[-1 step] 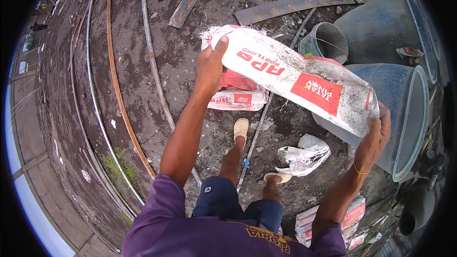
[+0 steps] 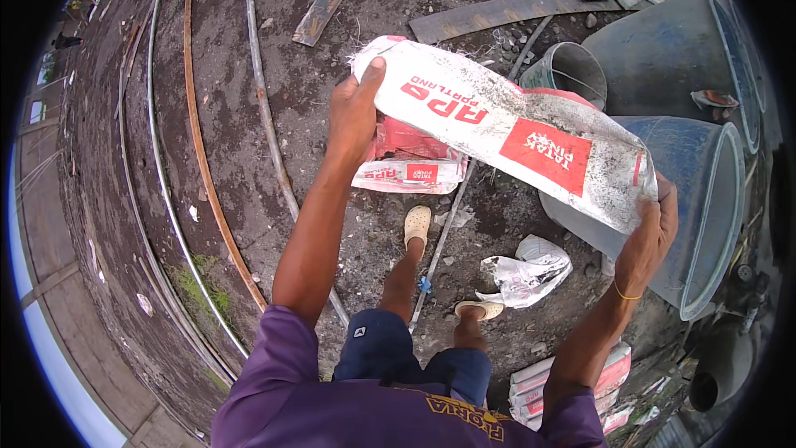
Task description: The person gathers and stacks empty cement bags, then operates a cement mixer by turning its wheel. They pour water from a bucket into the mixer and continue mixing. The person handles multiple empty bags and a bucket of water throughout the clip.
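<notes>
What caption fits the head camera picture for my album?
Left hand and right hand hold a dirty white-red sack.

Hands (image 2: 353, 116): two. Held sack (image 2: 503, 126): one. Cream clogs (image 2: 418, 222): two. Bucket (image 2: 541, 75): one. Blue drums (image 2: 667, 58): two (at least).

Both forearms (image 2: 311, 236) reached forward, well apart, with the wrists (image 2: 348, 156) nearly straight. The left hand (image 2: 352, 118) was closed, its thumb (image 2: 376, 75) extended forward. The right hand (image 2: 649, 239), held farther back, was likewise closed, its fingers (image 2: 667, 201) partly hidden.
</notes>
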The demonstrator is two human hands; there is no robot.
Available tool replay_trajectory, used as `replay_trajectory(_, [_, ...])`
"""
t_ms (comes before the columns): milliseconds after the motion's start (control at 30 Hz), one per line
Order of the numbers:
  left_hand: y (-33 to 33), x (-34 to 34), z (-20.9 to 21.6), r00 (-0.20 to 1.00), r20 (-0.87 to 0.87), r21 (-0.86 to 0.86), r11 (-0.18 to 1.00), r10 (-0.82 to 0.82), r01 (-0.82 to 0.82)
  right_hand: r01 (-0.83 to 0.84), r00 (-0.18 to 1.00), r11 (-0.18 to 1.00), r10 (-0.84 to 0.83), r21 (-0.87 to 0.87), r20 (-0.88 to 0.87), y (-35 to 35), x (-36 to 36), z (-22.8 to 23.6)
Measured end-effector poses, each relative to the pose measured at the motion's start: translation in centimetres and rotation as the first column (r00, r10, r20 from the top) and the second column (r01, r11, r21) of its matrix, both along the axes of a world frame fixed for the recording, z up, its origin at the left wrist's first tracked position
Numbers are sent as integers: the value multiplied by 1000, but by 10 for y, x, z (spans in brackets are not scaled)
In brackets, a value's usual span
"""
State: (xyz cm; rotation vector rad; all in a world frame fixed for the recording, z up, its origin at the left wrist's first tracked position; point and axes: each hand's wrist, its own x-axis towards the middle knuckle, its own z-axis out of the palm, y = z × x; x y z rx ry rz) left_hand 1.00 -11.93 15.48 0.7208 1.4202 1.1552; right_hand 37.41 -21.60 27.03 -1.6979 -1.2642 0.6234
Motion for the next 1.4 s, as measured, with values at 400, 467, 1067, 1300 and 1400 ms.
replay_trajectory(400, [-90,-130,-281,964,-250,-455,869,86,-196,-23,978,882,117,-472,170,22,-106,-364])
replay_trajectory(467, [-129,-138,-368,901,-425,-552,814,-87,-182,-22,970,844,148,-536,193,-7,-117,-446])
replay_trajectory(1067, [-115,-85,-359,274,-695,-713,686,-665,-144,-91,986,529,-69,-844,-149,-167,-42,-479])
replay_trajectory(1300, [-159,90,-190,85,-813,-442,705,-576,554,94,802,486,-554,-869,-223,-422,95,-370])
replay_trajectory(1400, [-219,189,-135,89,-820,-402,681,-565,612,296,620,506,-747,-810,-240,-543,175,-354])
